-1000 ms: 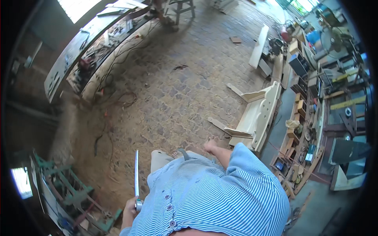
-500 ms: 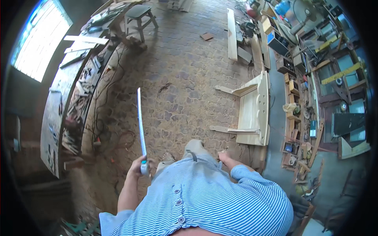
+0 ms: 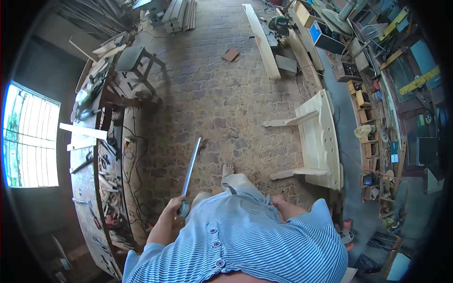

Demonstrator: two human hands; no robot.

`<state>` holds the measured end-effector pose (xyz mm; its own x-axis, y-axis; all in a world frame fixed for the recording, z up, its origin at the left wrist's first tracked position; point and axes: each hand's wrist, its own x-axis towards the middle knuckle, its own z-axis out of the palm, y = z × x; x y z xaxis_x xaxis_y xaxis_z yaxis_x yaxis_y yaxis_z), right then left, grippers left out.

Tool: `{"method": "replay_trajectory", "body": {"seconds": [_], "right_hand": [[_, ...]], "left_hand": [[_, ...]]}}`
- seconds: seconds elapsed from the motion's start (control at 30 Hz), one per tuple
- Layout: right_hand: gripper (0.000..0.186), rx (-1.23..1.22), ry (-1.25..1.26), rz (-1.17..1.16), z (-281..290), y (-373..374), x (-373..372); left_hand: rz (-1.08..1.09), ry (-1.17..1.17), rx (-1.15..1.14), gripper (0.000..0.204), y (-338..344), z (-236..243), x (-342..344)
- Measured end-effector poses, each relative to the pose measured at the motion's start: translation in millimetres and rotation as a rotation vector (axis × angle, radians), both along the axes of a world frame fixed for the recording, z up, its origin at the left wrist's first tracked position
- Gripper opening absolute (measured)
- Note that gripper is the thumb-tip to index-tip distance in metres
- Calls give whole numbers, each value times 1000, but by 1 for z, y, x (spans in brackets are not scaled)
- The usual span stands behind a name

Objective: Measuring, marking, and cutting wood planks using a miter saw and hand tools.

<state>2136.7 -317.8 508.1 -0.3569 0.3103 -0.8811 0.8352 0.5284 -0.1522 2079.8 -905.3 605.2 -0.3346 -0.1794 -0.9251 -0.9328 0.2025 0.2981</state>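
Observation:
My left hand (image 3: 174, 207) is closed round what looks like a tape measure (image 3: 190, 170), with a teal and grey case. Its narrow pale blade sticks out forward over the floor, nearly straight, away from everything else. Low beside my right hip, my right hand (image 3: 281, 203) has its fingers curled. A small dark tip shows by them, perhaps a thin pencil-like thing, too small to name. Ahead and to the right of that hand stands a pale wooden piece of furniture (image 3: 321, 141), with two legs or arms pointing left.
A cluttered workbench (image 3: 87, 188) runs along the left, with a stool (image 3: 134, 61) beyond it. A long pale board (image 3: 262, 42) and a brown tile-like piece (image 3: 230, 55) lie on the paved floor ahead. Tool-filled wooden compartments (image 3: 368, 115) line the right side.
The view has shifted, bringing the workbench and window lower. The blade now tilts to the right and appears shorter and straighter. A bare foot has come into view ahead. Both hands stay closed.

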Motion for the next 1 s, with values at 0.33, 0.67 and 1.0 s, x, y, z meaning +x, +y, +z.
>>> {"method": "replay_trajectory", "body": {"seconds": [0.33, 0.67, 1.0], "right_hand": [[24, -293, 373, -509, 18, -66, -407], [30, -368, 48, -907, -10, -145, -623], [44, 50, 81, -552, -72, -156, -855]], "left_hand": [[157, -234, 13, 52, -104, 39, -199], [-87, 28, 63, 35, -143, 0, -743], [-879, 223, -137, 44, 69, 66, -1207]]}}
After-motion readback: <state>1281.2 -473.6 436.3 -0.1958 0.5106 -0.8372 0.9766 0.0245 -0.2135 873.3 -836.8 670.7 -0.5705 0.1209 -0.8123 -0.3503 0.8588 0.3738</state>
